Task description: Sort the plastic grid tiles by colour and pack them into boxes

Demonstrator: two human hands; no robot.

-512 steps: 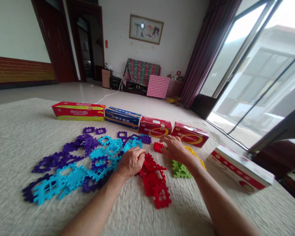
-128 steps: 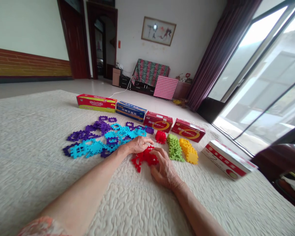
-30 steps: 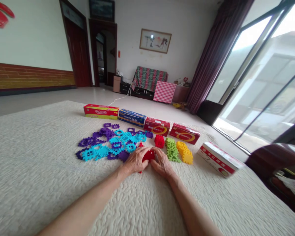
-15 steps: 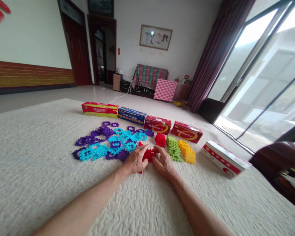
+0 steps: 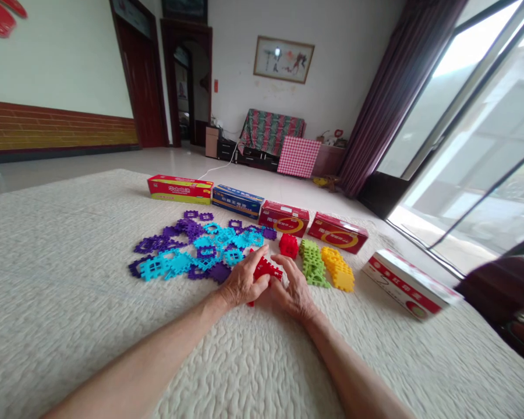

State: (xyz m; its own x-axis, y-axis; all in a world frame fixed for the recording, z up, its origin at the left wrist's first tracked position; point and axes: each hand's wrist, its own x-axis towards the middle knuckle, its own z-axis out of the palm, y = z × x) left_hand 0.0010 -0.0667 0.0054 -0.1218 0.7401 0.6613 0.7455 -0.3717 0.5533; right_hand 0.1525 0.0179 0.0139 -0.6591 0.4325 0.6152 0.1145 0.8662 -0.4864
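Between my hands is a set of red interlocking plastic tiles (image 5: 266, 268) with notched edges. My left hand (image 5: 243, 281) is closed on its left side, thumb at the near face. The fingers of my right hand (image 5: 291, 288) curl round the right side. Part of another red piece shows under my left hand. Just beyond lies a red notched block (image 5: 289, 245). To its right are rows of green tiles (image 5: 313, 263) and yellow tiles (image 5: 337, 267). Left of my hands spread light blue tiles (image 5: 168, 265) and purple tiles (image 5: 157, 244).
Behind the tiles stand a red and yellow box (image 5: 180, 190), a blue box (image 5: 238, 201) and two dark red boxes (image 5: 283, 218). A white and red box (image 5: 410, 284) lies at the right. Everything rests on a cream quilted cover (image 5: 82, 244).
The red tiles have turned in my hands, so their notched upper face now slopes down to the right. My right thumb has shifted lower. The view has swung slightly left.
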